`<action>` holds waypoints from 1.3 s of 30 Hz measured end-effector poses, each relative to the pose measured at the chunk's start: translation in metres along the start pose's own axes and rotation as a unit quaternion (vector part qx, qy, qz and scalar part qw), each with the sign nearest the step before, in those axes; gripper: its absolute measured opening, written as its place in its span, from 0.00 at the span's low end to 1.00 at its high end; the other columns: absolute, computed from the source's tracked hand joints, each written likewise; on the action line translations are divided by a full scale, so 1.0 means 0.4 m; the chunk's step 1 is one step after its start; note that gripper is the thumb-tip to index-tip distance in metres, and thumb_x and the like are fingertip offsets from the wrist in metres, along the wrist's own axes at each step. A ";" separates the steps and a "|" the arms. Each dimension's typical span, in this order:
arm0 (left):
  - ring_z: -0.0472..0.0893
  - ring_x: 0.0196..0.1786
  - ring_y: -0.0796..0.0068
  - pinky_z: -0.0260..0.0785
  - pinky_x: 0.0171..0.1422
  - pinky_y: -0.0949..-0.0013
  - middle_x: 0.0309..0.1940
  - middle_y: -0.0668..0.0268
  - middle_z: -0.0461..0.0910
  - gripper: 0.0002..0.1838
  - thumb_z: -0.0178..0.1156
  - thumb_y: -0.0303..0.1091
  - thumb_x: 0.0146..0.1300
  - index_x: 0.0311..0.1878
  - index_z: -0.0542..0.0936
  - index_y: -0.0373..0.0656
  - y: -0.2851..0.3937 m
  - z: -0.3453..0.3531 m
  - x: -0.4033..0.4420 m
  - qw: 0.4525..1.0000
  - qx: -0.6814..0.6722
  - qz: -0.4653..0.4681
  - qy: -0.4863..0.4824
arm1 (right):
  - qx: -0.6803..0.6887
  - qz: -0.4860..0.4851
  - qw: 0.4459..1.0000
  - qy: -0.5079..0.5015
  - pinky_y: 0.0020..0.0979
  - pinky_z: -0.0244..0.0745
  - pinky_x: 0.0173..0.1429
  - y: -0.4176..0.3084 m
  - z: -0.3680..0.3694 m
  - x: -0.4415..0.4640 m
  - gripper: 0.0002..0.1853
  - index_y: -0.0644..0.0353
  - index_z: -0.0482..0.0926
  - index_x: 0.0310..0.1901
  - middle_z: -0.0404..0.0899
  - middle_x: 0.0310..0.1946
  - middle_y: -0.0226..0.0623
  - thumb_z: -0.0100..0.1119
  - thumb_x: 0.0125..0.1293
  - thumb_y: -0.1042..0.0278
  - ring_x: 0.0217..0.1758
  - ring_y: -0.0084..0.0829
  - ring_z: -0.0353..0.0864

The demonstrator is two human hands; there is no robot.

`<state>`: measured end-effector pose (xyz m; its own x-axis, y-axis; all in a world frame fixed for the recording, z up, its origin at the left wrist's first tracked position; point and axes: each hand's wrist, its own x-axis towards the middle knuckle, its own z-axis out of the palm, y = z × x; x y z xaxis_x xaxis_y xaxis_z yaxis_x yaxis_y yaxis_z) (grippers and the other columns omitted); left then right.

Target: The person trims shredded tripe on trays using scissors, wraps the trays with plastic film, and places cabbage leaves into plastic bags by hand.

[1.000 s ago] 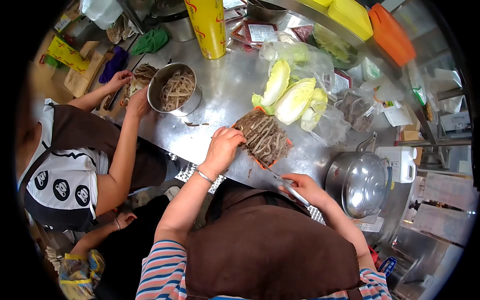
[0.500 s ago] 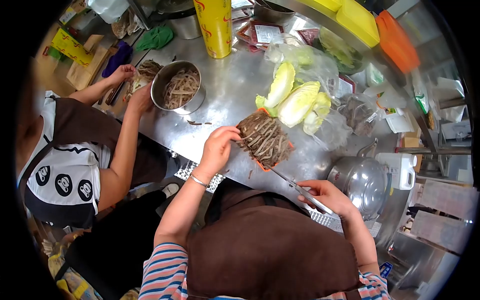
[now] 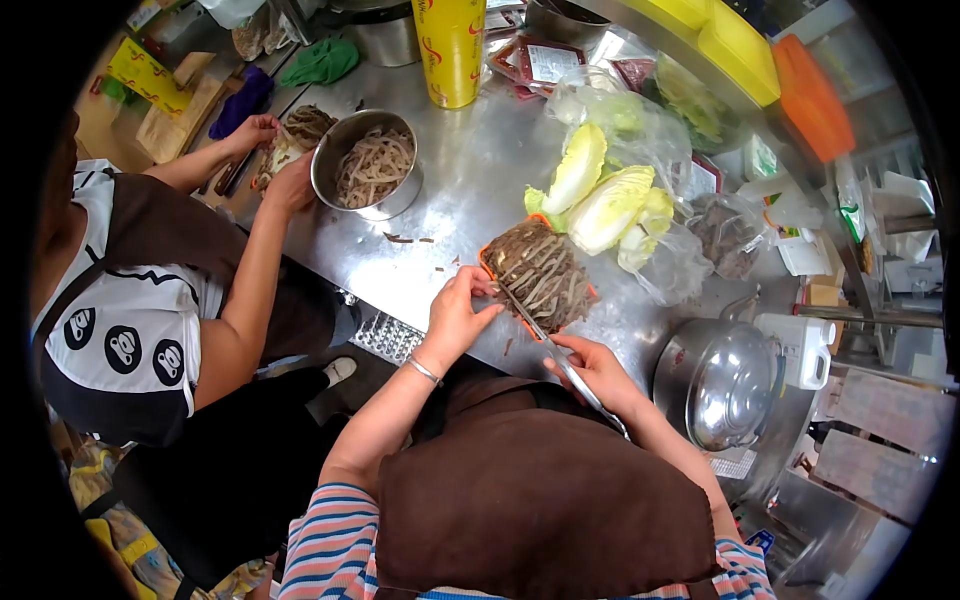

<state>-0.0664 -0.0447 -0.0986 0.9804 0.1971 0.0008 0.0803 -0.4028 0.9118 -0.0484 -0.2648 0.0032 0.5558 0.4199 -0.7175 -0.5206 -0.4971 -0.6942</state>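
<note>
Brown strips (image 3: 545, 275) lie heaped on an orange-edged tray on the steel table. At the heap's left edge is my left hand (image 3: 463, 308), its fingertips together at the strips; what they pinch is too small to make out. My right hand (image 3: 598, 372) is closed on long metal tongs or scissors (image 3: 577, 382), whose tip reaches onto the heap near my left fingertips. Pale green cabbage leaves (image 3: 610, 208) lie just beyond the heap, beside clear plastic bags. A steel pot (image 3: 405, 192) farther left holds similar strips.
A co-worker's hands (image 3: 290, 186) are at more brown pieces left of the pot. A lidded kettle (image 3: 722, 385) and white jug (image 3: 795, 350) stand at the right. A yellow roll (image 3: 450, 50) is at the back, with green cloth (image 3: 320, 62) to its left.
My right hand has moved left and the tool's tip has come up onto the heap near my left fingertips. The view has shifted slightly.
</note>
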 end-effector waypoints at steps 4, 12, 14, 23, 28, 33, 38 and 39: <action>0.80 0.30 0.77 0.73 0.37 0.76 0.32 0.65 0.79 0.09 0.66 0.21 0.49 0.34 0.78 0.39 0.032 0.013 0.002 0.999 -0.010 -0.030 0.036 | -0.020 -0.010 1.000 0.005 0.20 0.66 0.35 0.018 -0.004 0.023 0.23 0.64 0.73 0.55 0.77 0.26 0.26 0.62 0.61 0.61 0.29 0.15 0.71; 0.79 0.35 0.69 0.71 0.38 0.70 0.32 0.67 0.79 0.08 0.65 0.23 0.48 0.33 0.79 0.42 0.035 -0.004 0.027 0.990 0.048 0.127 0.044 | -0.027 -0.035 0.999 0.005 0.21 0.68 0.37 0.009 -0.016 0.008 0.24 0.65 0.74 0.54 0.77 0.28 0.28 0.62 0.61 0.59 0.31 0.16 0.71; 0.78 0.36 0.66 0.71 0.40 0.67 0.32 0.67 0.78 0.08 0.65 0.24 0.47 0.32 0.79 0.43 0.043 -0.009 0.038 0.971 0.136 0.194 0.038 | -0.013 -0.012 1.000 0.000 0.20 0.67 0.36 0.015 -0.024 -0.013 0.24 0.65 0.74 0.54 0.77 0.28 0.27 0.62 0.61 0.58 0.30 0.16 0.71; 0.75 0.36 0.64 0.69 0.41 0.65 0.31 0.69 0.78 0.05 0.64 0.25 0.45 0.27 0.79 0.45 0.073 -0.004 0.045 0.961 0.223 0.164 0.012 | -0.034 -0.035 0.999 0.005 0.18 0.64 0.31 0.055 -0.029 0.003 0.23 0.63 0.74 0.54 0.75 0.23 0.24 0.62 0.62 0.58 0.25 0.13 0.69; 0.75 0.40 0.65 0.69 0.44 0.64 0.37 0.69 0.78 0.08 0.61 0.24 0.45 0.32 0.81 0.45 0.041 -0.010 0.017 0.954 0.188 0.234 0.007 | -0.026 0.030 0.999 -0.013 0.19 0.65 0.31 0.018 -0.047 -0.054 0.23 0.64 0.74 0.55 0.76 0.23 0.24 0.62 0.61 0.60 0.25 0.13 0.70; 0.75 0.41 0.64 0.69 0.46 0.65 0.39 0.69 0.78 0.10 0.59 0.23 0.45 0.33 0.81 0.45 0.036 0.003 0.009 0.952 0.216 0.215 0.004 | -0.021 0.006 1.000 -0.017 0.18 0.64 0.30 0.044 -0.047 -0.022 0.22 0.63 0.75 0.54 0.76 0.22 0.23 0.63 0.61 0.62 0.25 0.11 0.70; 0.75 0.44 0.64 0.68 0.48 0.64 0.40 0.68 0.78 0.11 0.58 0.22 0.46 0.34 0.81 0.44 0.039 0.001 0.010 0.953 0.217 0.213 -0.002 | -0.063 0.039 0.997 -0.014 0.21 0.66 0.32 0.019 -0.072 -0.067 0.21 0.62 0.77 0.52 0.77 0.23 0.27 0.62 0.61 0.59 0.26 0.14 0.71; 0.75 0.42 0.62 0.68 0.47 0.63 0.40 0.66 0.78 0.11 0.57 0.21 0.46 0.34 0.81 0.43 0.036 0.004 0.011 0.954 0.206 0.218 0.006 | -0.062 0.040 0.997 -0.011 0.21 0.66 0.32 0.027 -0.075 -0.057 0.21 0.62 0.77 0.52 0.77 0.23 0.27 0.62 0.61 0.59 0.26 0.14 0.71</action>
<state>-0.0605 -0.0510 -0.0862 0.9346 -0.0607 0.3505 -0.2691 -0.7650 0.5851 -0.0474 -0.3024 0.0139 0.5008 0.3918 -0.7718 -0.4778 -0.6184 -0.6240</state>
